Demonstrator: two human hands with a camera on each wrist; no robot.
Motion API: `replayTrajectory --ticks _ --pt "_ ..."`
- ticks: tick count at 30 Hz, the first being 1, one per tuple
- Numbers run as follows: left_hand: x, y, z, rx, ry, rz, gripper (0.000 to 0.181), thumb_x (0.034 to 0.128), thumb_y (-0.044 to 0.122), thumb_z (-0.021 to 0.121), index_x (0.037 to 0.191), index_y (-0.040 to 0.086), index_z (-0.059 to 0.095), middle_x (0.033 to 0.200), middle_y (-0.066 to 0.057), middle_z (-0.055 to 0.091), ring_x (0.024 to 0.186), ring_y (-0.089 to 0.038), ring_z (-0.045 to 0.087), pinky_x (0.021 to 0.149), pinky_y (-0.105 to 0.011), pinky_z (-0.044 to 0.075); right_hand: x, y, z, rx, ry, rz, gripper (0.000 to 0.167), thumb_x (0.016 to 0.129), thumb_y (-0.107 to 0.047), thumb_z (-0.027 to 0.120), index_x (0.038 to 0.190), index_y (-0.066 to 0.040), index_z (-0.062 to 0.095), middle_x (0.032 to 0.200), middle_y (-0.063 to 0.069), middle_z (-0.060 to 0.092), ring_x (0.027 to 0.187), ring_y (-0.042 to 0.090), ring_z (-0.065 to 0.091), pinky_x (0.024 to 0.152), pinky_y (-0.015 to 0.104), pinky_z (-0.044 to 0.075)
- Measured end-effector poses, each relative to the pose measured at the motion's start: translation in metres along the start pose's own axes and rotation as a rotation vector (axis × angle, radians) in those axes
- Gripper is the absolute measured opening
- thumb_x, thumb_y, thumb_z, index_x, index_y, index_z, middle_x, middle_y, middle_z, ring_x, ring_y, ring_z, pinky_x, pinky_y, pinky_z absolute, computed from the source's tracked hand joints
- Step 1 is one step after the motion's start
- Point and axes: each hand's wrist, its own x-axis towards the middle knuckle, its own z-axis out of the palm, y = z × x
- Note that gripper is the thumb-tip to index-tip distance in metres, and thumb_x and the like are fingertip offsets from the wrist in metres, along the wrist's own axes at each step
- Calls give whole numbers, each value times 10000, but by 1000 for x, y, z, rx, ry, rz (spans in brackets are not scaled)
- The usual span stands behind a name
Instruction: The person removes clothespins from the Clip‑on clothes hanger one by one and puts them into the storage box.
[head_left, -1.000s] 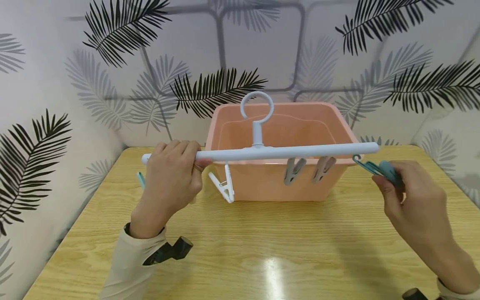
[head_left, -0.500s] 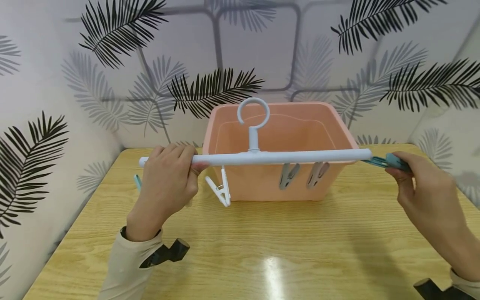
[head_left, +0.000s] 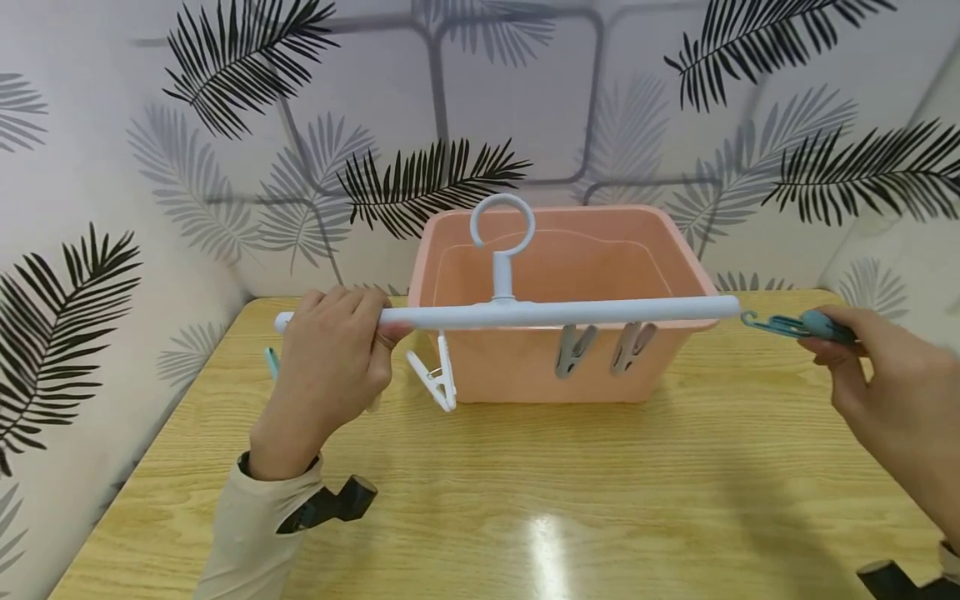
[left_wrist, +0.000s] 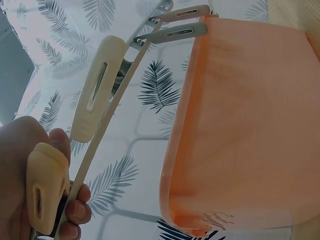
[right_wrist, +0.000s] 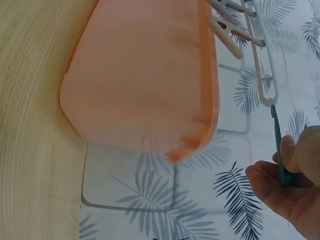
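Several black and grey fronds [head_left: 435,179] pattern the wall [head_left: 517,100] behind a wood-grain table [head_left: 600,492], where an open peach tub [head_left: 540,367] stands. Across its near rim, as seen from the head camera, runs a pale blue hanger [head_left: 555,313] with its ring-shaped hook [head_left: 502,279] up. A person's left hand [head_left: 330,354] wraps its fingers round the bar near the left end; the right hand [head_left: 896,358], beyond the other end, pinches a teal clip [head_left: 825,327] between thumb and fingers, its small hook [head_left: 750,320] facing the bar's tip. Whether the two touch is hard to tell. Two grey clips [head_left: 574,352] hang side by side from the right half, a V-shaped white clip [head_left: 447,375] hangs beside the left hand, and a teal sliver [head_left: 272,363] shows past that hand's far side.
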Motion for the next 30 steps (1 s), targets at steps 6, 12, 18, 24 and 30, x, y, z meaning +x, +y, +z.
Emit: replayTrajectory --ticks 6,12,18,24,30 --pt "0 3 1 -9 -6 13 265 917 246 628 851 -8 593 758 -128 604 707 -293 564 650 -403 383 7 17 -2 54 -36 62 323 791 265 589 1102 188 544 857 321 642 832 -234 440 722 -35 275" --pt "0 6 3 -2 12 42 286 934 254 587 796 6 546 709 -105 571 642 -290 523 610 -384 361 20 20 0 -22 -122 66 310 838 191 603 1140 168 535 914 333 643 695 450 638 632 311 520" --pt "0 9 5 -2 43 83 319 958 263 523 768 7 521 692 -96 547 611 -284 493 578 -374 333 31 21 8 1 -170 19 332 828 181 624 1146 164 530 905 321 643 713 451 658 633 514 490" --pt "0 10 5 -11 58 97 315 953 245 517 741 13 493 687 -103 541 622 -289 497 583 -378 338 40 24 15 23 -192 0 343 820 153 656 1145 150 546 910 313 658 768 481 656 635 560 505" --pt "-2 10 4 -15 49 94 305 952 242 528 754 11 505 716 -115 570 663 -303 533 612 -394 361 48 25 22 34 -224 -15 299 835 135 650 1118 145 552 855 282 658 684 421 652 557 520 511"
